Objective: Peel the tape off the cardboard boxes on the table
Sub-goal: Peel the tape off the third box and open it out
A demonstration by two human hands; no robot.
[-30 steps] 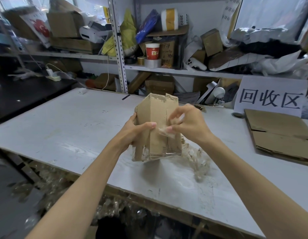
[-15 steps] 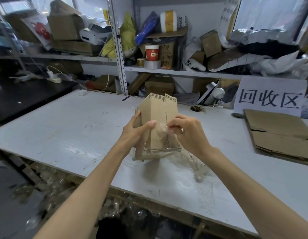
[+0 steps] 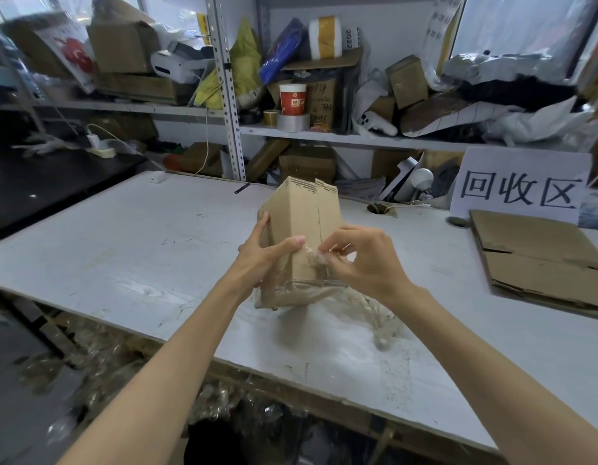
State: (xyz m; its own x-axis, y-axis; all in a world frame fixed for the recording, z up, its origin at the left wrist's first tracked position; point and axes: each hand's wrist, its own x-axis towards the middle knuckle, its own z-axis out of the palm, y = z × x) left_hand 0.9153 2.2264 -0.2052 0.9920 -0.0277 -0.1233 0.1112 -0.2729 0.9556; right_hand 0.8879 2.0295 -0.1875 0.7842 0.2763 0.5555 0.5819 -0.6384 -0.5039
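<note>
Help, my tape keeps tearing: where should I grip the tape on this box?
Pinch the tape at its crumpled loose end, from the right, as the right hand does: it stands off the box, which the left hand braces.

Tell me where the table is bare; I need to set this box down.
Bare tabletop lies left of the box, out to the left edge, and near the front edge right of the peeled tape pile. Crowded: far right, flattened cardboard below the sign.

Shelf [image 3: 358, 137] w/ red cup [image 3: 292, 99]; sign [image 3: 525, 166]
</note>
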